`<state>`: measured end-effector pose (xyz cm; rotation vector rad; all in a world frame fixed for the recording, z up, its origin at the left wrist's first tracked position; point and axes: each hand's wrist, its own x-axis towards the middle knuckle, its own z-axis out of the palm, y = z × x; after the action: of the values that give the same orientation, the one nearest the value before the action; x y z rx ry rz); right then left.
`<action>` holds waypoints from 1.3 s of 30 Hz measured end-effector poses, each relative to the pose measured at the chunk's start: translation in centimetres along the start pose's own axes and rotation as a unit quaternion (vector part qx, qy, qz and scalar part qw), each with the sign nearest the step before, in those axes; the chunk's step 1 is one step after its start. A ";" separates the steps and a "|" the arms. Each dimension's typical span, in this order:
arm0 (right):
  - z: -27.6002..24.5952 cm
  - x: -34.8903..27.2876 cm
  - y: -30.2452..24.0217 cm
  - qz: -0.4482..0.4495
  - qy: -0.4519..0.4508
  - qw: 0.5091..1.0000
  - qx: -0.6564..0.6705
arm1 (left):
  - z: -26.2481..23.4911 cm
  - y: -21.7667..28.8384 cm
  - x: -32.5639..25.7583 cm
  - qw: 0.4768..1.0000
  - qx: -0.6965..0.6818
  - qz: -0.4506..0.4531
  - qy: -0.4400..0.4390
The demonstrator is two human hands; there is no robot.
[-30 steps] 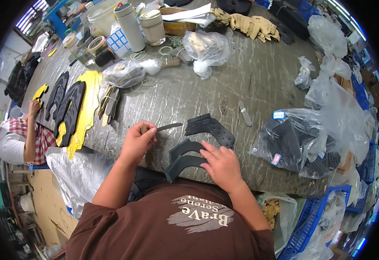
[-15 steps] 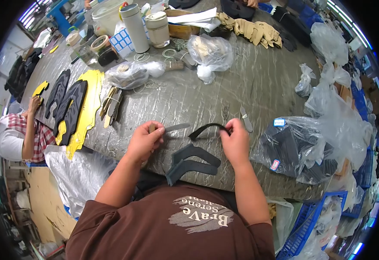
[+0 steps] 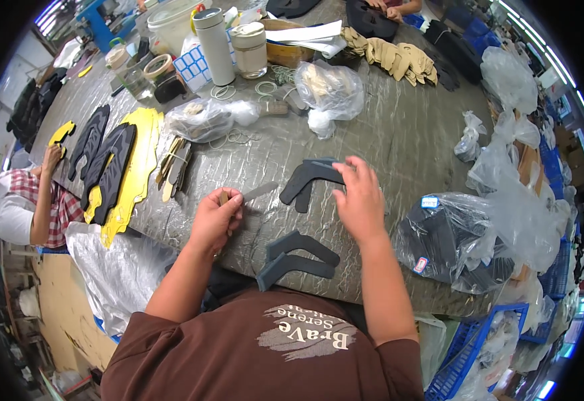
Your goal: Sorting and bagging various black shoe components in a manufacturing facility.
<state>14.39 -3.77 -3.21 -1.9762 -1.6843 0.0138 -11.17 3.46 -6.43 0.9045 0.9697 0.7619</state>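
upper set of black, chevron-bent flat pieces [image 3: 313,172]: i have them overlapping on the dark grey table under wrinkled clear sheeting [image 3: 412,140], between the two hands.
bearing from the right hand [image 3: 360,200]: they lie to its left, and this hand is the nearer one, its fingertips about their right end.
right-hand grip: thumb and fingers stand apart around that end; from here i cannot tell whether they touch it.
bearing from the left hand [image 3: 216,219]: the pieces lie to its right and somewhat farther out from the near table edge.
left-hand grip: clamped on a slim, flat grey-bladed tool with a brown handle [image 3: 262,192].
pointing of the pieces: i read the bend as facing outward and left, the hollow opening toward the near edge; the long axis runs left to right, right end farther out.
tool axis: left to right, rising slightly outward, tip near the pieces but apart.
lower set of dark grey, bent flat strips [image 3: 305,264]: closest to the near edge, free ends pointing right, no hand on them.
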 end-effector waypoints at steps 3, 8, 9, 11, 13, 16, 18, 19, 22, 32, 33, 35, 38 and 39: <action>1.5 2.0 2.3 -0.107 0.002 0.994 -0.010 | -0.3 -0.3 0.5 0.999 -0.024 -0.013 0.038; 4.8 2.0 2.8 -0.031 -0.042 0.999 0.005 | -0.4 -0.3 0.5 0.999 -0.041 -0.018 0.030; 4.7 1.2 2.1 -0.035 -0.046 0.998 0.008 | -0.7 0.0 0.4 0.998 -0.044 -0.018 0.035; 4.0 -1.2 0.9 0.032 -0.044 0.998 -0.018 | -1.5 0.3 0.2 0.997 0.037 0.005 0.061; 2.8 -3.1 -0.8 0.047 -0.052 0.997 -0.021 | -2.7 0.0 0.5 0.997 0.020 0.013 0.072; 1.9 -5.0 -1.1 0.021 -0.022 0.999 -0.030 | -2.5 0.3 0.6 0.996 0.040 0.007 0.081; 1.7 -5.8 -0.9 -0.041 -0.015 0.999 -0.031 | -0.6 0.9 0.8 0.994 0.095 0.002 0.061; 1.9 -6.2 -0.8 -0.036 -0.015 0.999 -0.032 | 0.5 1.0 1.0 0.988 0.148 0.000 0.044; 2.6 -7.3 -0.5 -0.096 -0.052 0.992 -0.067 | 3.3 1.2 1.8 0.981 0.196 -0.002 0.005; 2.5 -7.4 -0.5 -0.090 -0.057 0.994 -0.019 | 5.4 -0.7 2.3 0.956 0.291 -0.004 -0.046; 2.4 -7.4 -0.6 -0.093 -0.055 0.994 -0.019 | 5.4 -0.7 2.2 0.958 0.286 -0.011 -0.037; 2.4 -7.3 -0.5 -0.096 -0.055 0.994 -0.015 | 5.4 -0.6 2.0 0.959 0.281 -0.020 -0.025; 2.0 -7.3 -0.4 -0.103 -0.071 0.992 -0.014 | 4.7 -0.6 1.4 0.963 0.266 -0.046 0.006; 1.7 -7.1 -0.5 -0.103 -0.086 0.991 -0.021 | 4.0 -1.1 1.3 0.973 0.228 -0.038 0.020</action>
<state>11.77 -9.62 -6.82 -1.8658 -2.0087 0.0774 -6.91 2.97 -6.74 1.2436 1.2344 0.4991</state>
